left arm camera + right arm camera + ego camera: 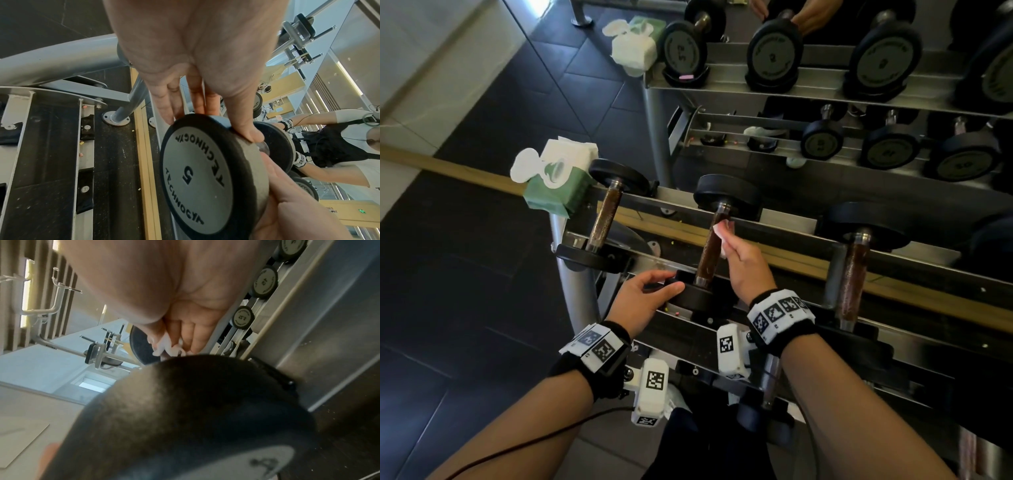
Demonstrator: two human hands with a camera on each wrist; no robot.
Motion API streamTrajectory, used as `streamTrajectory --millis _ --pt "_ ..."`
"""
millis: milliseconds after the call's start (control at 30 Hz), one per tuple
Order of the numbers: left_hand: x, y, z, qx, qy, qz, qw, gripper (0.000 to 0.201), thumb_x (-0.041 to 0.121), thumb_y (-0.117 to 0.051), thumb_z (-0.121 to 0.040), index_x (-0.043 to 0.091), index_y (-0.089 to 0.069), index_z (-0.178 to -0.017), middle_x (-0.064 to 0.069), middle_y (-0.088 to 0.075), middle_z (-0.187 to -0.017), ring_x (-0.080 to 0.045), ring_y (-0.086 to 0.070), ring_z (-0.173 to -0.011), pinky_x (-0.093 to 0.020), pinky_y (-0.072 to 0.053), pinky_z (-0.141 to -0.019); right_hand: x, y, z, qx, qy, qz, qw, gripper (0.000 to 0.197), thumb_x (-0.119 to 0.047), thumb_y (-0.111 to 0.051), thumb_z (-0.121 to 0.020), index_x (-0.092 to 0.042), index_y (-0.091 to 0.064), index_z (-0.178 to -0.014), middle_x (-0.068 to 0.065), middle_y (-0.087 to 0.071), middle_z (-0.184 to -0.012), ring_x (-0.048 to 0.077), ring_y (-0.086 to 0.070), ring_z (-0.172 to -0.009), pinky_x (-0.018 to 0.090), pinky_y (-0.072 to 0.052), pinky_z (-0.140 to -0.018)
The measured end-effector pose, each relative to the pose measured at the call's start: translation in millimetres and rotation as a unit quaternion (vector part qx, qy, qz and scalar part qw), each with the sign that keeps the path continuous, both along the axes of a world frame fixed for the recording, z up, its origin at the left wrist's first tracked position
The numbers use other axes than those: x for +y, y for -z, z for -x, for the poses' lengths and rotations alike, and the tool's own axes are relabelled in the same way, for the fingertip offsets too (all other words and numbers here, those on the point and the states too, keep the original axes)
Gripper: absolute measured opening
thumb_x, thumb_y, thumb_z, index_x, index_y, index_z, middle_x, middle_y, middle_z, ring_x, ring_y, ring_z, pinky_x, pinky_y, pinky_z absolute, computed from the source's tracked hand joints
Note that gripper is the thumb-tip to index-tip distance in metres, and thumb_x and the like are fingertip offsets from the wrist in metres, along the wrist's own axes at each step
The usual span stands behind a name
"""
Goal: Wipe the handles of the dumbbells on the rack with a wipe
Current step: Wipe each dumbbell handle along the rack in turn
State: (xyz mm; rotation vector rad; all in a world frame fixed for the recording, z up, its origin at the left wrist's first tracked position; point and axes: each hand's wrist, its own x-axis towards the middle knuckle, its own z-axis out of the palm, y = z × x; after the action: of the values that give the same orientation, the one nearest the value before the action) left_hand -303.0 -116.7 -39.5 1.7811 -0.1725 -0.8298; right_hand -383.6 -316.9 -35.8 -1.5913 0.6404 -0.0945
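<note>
- Dark floor tiles and a mirrored wall are framing a steel rack (784, 263) in a gym, with dumbbells lying across its rails and their reflections showing at twelve o'clock.
- At the head view's centre, the middle dumbbell (710, 253) is sitting on the top tier, its handle running from six toward twelve o'clock.
- Gripping the near end plate (197, 175), marked 5, the left hand (643, 294) is curling thumb and fingers round the rim at about seven o'clock of the handle.
- Closing on a crumpled white wipe (724, 236), the right hand (746, 270) is pressing it against the handle's upper part from three o'clock.
- This looks like the wiping step on the middle handle, seemingly partway.
- Next, the wipe probably needs drawing along the handle's length while the left hand is steadying or turning the plate.
- A green wipe pack (558, 185) is resting on the rack's corner at ten o'clock, beside the left dumbbell (604, 219).
- Another dumbbell (854, 277) is waiting at three o'clock.
</note>
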Motion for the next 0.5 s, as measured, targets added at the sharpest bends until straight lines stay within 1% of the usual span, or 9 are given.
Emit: streamTrajectory --millis 100,167,233,300,333,367,433,467,500 --pt "2 1 0 0.007 0.0 0.008 1.0 0.043 0.043 -0.079 -0.064 0.03 -0.072 -0.105 0.012 -0.073 -0.093 -0.005 -0.071 -0.088 -0.016 -0.055 -0.067 11 4 17 0.007 -0.024 0.006 1.0 0.037 -0.036 -0.036 -0.106 -0.047 -0.047 -0.139 -0.014 -0.044 -0.148 -0.002 -0.039 -0.129 0.017 -0.029 -0.105" --pt "3 1 0 0.007 0.003 0.01 1.0 0.042 0.043 -0.078 -0.065 0.031 -0.072 -0.105 0.014 -0.072 -0.094 -0.004 -0.071 -0.088 -0.016 -0.055 -0.066 22 7 33 0.019 -0.049 -0.006 0.999 0.034 -0.04 -0.038 -0.105 -0.052 -0.051 -0.133 -0.016 -0.053 -0.137 -0.004 -0.049 -0.12 0.025 -0.037 -0.109" --pt "2 2 0 0.008 0.003 0.011 1.0 0.042 0.043 -0.078 -0.064 0.031 -0.072 -0.104 0.011 -0.072 -0.095 -0.005 -0.071 -0.089 -0.017 -0.056 -0.067 27 7 43 0.03 -0.064 0.001 0.997 0.031 -0.04 -0.041 -0.104 -0.049 -0.057 -0.129 -0.017 -0.062 -0.126 -0.001 -0.057 -0.114 0.033 -0.044 -0.108" --pt "1 2 0 0.006 0.0 0.005 1.0 0.045 0.043 -0.078 -0.064 0.029 -0.071 -0.106 0.007 -0.072 -0.098 -0.008 -0.071 -0.092 -0.021 -0.056 -0.073 20 2 44 0.044 -0.074 0.029 0.996 0.03 -0.038 -0.044 -0.103 -0.045 -0.062 -0.126 -0.017 -0.066 -0.12 0.003 -0.059 -0.114 0.034 -0.045 -0.106" --pt "0 2 0 0.005 -0.001 0.003 1.0 0.046 0.043 -0.078 -0.064 0.028 -0.071 -0.106 0.006 -0.071 -0.1 -0.01 -0.071 -0.094 -0.024 -0.056 -0.078 15 0 42 0.048 -0.071 0.034 0.996 0.029 -0.036 -0.045 -0.103 -0.044 -0.063 -0.125 -0.018 -0.066 -0.119 0.004 -0.059 -0.114 0.032 -0.045 -0.105" --pt "0 2 0 0.004 -0.002 0.002 1.0 0.047 0.043 -0.078 -0.063 0.027 -0.071 -0.107 0.005 -0.071 -0.102 -0.012 -0.071 -0.096 -0.027 -0.056 -0.082 9 -3 39 0.046 -0.059 0.029 0.997 0.029 -0.036 -0.045 -0.103 -0.045 -0.063 -0.124 -0.019 -0.065 -0.117 0.004 -0.059 -0.113 0.026 -0.046 -0.103" --pt "0 1 0 0.006 -0.003 0.004 1.0 0.047 0.044 -0.078 -0.062 0.027 -0.071 -0.106 0.005 -0.072 -0.101 -0.012 -0.071 -0.096 -0.029 -0.057 -0.085 2 -5 33 0.043 -0.037 0.038 0.998 0.032 -0.036 -0.042 -0.104 -0.046 -0.057 -0.13 -0.021 -0.058 -0.122 -0.001 -0.055 -0.113 0.008 -0.04 -0.092" --pt "0 1 1 0.007 -0.003 0.006 1.0 0.047 0.044 -0.078 -0.062 0.028 -0.071 -0.106 0.005 -0.072 -0.1 -0.013 -0.071 -0.096 -0.029 -0.057 -0.084 2 -5 31 0.046 -0.039 0.049 0.997 0.034 -0.035 -0.04 -0.105 -0.045 -0.053 -0.135 -0.023 -0.052 -0.126 -0.003 -0.049 -0.115 0.006 -0.035 -0.091" --pt "1 1 1 0.007 -0.003 0.008 1.0 0.046 0.045 -0.078 -0.063 0.029 -0.071 -0.106 0.006 -0.072 -0.1 -0.013 -0.071 -0.097 -0.028 -0.057 -0.083 5 -5 29 0.051 -0.049 0.053 0.996 0.036 -0.036 -0.039 -0.105 -0.044 -0.049 -0.139 -0.023 -0.048 -0.127 -0.003 -0.045 -0.117 0.009 -0.033 -0.094"
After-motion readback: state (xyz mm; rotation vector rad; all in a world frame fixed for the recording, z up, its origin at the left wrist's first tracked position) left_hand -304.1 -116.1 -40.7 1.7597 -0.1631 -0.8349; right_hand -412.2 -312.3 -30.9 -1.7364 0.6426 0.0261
